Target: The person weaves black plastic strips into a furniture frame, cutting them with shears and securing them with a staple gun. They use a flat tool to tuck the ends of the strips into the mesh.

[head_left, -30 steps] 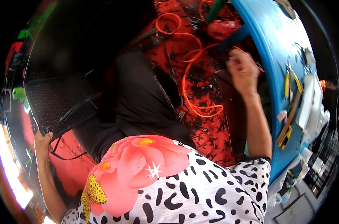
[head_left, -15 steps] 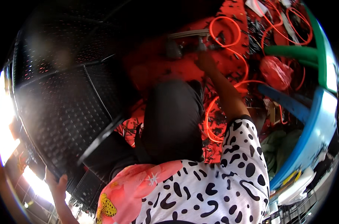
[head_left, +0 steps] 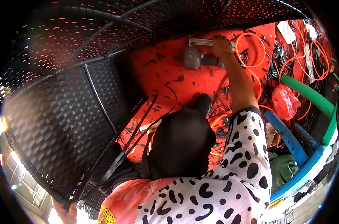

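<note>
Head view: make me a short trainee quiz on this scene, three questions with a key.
1. Which hand is at the gray tool on the red mat?
2. True or false: the left hand is by the edge of the black woven panel.
3. Fill in: the looped hose beside the tool is ____ in colour.

Key: 1. The right hand. 2. True. 3. Orange.

Just above the red plastic bag (head_left: 285, 102) runs a green bar (head_left: 307, 91); below the bag, a blue leg (head_left: 286, 137), dark green cloth (head_left: 282, 171); well above it, a white card (head_left: 286, 32).
</note>
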`<action>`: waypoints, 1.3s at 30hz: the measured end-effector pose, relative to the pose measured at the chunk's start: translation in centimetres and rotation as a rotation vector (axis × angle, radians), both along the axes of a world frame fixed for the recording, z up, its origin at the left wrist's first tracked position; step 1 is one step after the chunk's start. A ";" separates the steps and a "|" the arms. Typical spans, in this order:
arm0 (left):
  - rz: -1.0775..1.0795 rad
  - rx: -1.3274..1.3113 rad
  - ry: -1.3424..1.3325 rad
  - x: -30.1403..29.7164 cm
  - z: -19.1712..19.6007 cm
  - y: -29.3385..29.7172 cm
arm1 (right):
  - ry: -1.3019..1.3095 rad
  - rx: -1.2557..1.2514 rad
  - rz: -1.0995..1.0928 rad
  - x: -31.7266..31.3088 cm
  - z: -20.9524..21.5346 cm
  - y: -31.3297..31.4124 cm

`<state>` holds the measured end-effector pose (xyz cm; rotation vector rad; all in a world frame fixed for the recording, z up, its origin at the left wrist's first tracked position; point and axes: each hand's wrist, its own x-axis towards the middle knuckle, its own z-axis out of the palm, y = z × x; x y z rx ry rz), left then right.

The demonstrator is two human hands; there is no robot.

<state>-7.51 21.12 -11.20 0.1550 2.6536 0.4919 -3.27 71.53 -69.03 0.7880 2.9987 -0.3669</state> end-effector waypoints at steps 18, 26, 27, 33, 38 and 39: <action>0.071 0.024 -0.071 0.6 1.1 -0.3 | -0.298 -0.034 0.122 3.0 -0.7 -6.2; 0.098 -0.481 -0.109 -2.7 2.8 -3.1 | -0.230 -0.028 0.039 7.1 10.4 -10.0; -0.199 -0.269 0.004 -3.3 1.8 -4.7 | 0.214 0.065 0.106 9.4 13.4 -11.9; -0.696 0.051 0.125 -6.9 12.4 -13.6 | 0.030 -0.128 -0.251 20.6 38.9 -27.3; -0.657 -0.007 0.070 -7.0 23.5 -26.8 | 0.470 -0.144 -0.148 20.2 61.7 -45.5; -0.677 0.058 0.055 -7.0 23.8 -28.4 | 0.605 -0.335 0.050 19.3 65.5 -48.6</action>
